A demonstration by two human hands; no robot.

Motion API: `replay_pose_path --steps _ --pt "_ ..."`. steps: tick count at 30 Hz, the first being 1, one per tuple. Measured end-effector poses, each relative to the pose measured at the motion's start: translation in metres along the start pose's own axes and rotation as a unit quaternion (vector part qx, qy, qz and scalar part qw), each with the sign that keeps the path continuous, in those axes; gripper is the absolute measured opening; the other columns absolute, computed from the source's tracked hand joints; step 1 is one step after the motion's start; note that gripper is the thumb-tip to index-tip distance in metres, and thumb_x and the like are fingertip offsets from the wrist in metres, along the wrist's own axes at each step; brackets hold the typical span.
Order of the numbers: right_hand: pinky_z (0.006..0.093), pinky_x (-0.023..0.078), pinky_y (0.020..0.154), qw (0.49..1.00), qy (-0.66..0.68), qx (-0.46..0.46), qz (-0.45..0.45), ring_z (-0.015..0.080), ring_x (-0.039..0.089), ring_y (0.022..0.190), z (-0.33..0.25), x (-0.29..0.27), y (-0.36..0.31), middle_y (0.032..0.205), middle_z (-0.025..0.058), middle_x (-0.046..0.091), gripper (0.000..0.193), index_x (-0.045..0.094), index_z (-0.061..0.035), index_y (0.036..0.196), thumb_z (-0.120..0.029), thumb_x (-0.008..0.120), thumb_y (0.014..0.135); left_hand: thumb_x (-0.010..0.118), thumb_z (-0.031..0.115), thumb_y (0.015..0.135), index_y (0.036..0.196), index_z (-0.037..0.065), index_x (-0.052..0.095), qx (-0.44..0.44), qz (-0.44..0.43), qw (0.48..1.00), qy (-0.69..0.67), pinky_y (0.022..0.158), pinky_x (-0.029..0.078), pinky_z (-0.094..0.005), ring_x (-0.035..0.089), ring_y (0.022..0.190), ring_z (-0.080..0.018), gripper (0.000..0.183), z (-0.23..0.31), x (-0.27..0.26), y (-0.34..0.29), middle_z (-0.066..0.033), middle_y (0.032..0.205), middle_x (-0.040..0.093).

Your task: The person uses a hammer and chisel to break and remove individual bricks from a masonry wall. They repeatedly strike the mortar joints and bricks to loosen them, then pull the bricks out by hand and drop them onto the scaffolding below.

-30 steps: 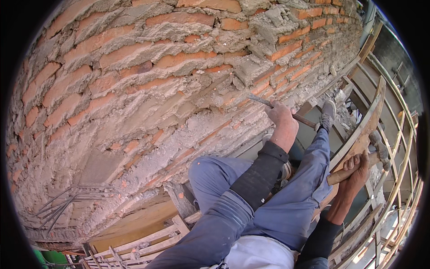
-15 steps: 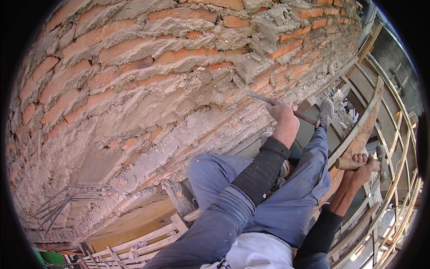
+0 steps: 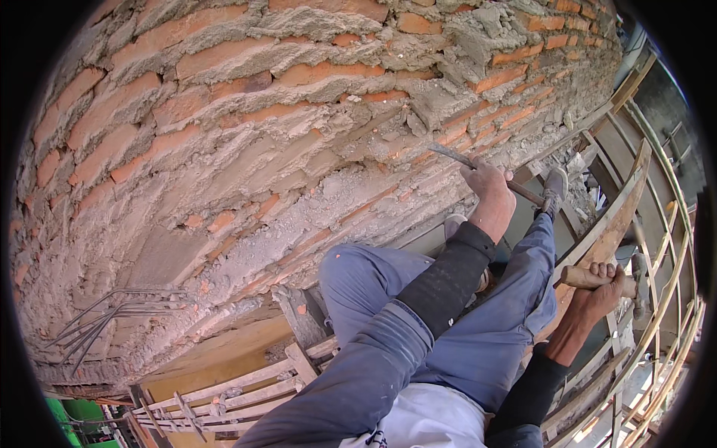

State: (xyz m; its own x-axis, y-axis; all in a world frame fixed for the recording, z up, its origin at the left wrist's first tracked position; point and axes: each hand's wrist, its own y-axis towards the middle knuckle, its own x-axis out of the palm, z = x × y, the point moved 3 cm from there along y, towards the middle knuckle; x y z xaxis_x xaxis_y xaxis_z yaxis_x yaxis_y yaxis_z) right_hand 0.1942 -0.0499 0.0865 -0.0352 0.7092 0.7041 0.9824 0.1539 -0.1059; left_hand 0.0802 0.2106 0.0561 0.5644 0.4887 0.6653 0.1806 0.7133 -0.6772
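Note:
My left hand (image 3: 489,188) is wrapped round a long metal chisel (image 3: 532,196). The chisel's flat tip reaches to the lower part of a rough brick wall (image 3: 246,164), close to the mortar; whether it touches cannot be told. My right hand (image 3: 601,293) grips the short wooden handle of a hammer (image 3: 640,284), held out to the right over the boards, apart from the chisel. The hammer's metal head is at the right of the fist. Uneven grey mortar covers much of the orange bricks.
Wooden planks and bent poles (image 3: 672,328) run along the right. A curved board (image 3: 609,224) lies beside my leg. Bent steel rods (image 3: 123,317) stick out of the wall at lower left, and a slatted wooden frame (image 3: 239,403) stands below. Rubble (image 3: 575,175) lies near my shoe.
The view has shifted, so the wall and chisel appear slightly farther right and lower. Both hands keep their grips; the hammer stays out at the right.

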Motion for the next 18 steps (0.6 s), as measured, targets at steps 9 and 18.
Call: replay_pose_path --steps 9,18 --pt "0.0224 0.044 0.042 0.979 -0.143 0.103 -0.105 0.0074 0.048 0.053 0.001 0.016 -0.009 0.067 -0.0007 0.046 0.017 0.049 -0.0064 0.086 -0.014 0.059 0.096 0.037 0.029 0.106 0.136 0.016 0.032 0.016 -0.01 1.0 0.014 0.05 0.036 -0.0301 0.038 0.061 -0.0133 0.033 0.002 -0.002 0.009 -0.0017 0.082 0.04" --pt "0.0246 0.042 0.039 0.917 -0.263 0.253 -0.161 0.0093 0.046 0.047 0.049 0.038 -0.068 0.065 -0.0009 0.045 0.017 0.049 -0.0062 0.087 -0.015 0.061 0.094 0.035 0.031 0.107 0.138 0.017 0.027 -0.004 -0.021 1.0 -0.017 0.048 0.036 -0.0302 0.036 0.058 -0.0136 0.035 -0.004 0.002 0.01 -0.0019 0.08 0.038"
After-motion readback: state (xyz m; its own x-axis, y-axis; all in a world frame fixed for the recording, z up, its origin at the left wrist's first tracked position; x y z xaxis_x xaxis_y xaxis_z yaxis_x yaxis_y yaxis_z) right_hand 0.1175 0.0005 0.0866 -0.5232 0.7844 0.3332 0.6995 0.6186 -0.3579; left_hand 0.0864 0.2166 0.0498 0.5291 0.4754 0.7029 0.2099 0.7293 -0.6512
